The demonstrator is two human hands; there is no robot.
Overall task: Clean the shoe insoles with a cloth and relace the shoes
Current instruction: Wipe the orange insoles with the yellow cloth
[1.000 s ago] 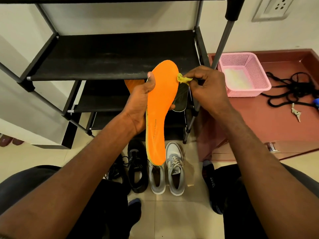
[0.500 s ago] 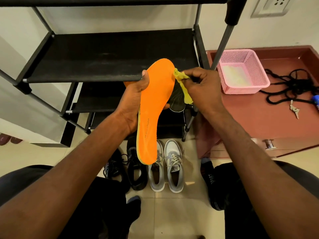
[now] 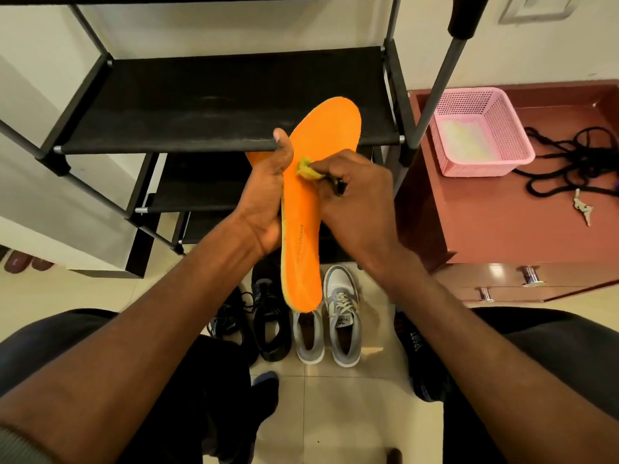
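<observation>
Taking the orange insole [image 3: 310, 209] as the marker and reading from its left: a black shoe rack [image 3: 214, 105] stands behind and to the left of it, and on the floor left of its lower tip lie dark shoes [image 3: 264, 316]. The left hand [image 3: 264, 202] grips the insole along its left edge, thumb laid on the orange face and the other fingers hidden behind it, so the insole stands nearly upright in mid-air, toe end up. On the insole's face, just right of that thumb, sits a bunched yellow cloth [image 3: 306, 169], pinched by the curled fingers of the right hand [image 3: 355, 199] and pressed to the surface. Below the lower tip stand two grey-and-white sneakers [image 3: 326, 326] (one laced; the other seems to lack laces). Further right is a reddish-brown cabinet [image 3: 485, 222], bearing a pink basket [image 3: 482, 135], loose black laces [image 3: 576, 162] and keys [image 3: 582, 209].

To wipe well, I judge the left hand should brace the insole from behind against the cloth's pressure, while the cloth runs in long strokes from toe to heel, refolded to a clean face as it soils; the thumb must shift so its patch gets wiped too.

Writing: small print runs along the insole's lower half, too blurred to read. A dark item at the right knee reads "SPORT" [image 3: 418, 341].
</observation>
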